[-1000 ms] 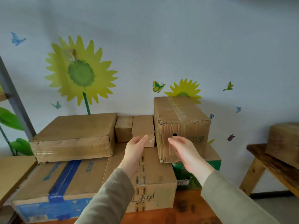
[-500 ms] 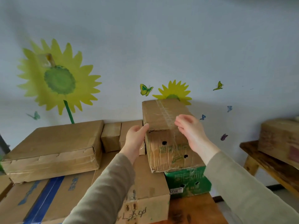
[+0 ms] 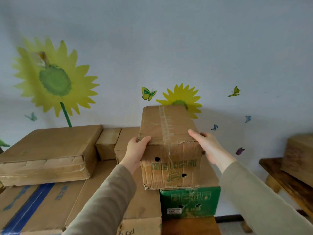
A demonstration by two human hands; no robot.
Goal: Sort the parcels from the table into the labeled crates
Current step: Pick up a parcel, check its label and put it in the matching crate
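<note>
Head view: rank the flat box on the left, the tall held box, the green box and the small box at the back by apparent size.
1-2. The flat box and the tall box look alike; the tall one may be nearer, so unranked.
3. The green box, partly hidden.
4. The small box.

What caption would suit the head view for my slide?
The left hand and right hand hold a taped cardboard box atop a green box, beside other stacked parcels.

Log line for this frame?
phase: grasp | left hand: grips tall parcel, near-left top corner | right hand: grips near-right top corner | tall parcel: atop green box
</note>
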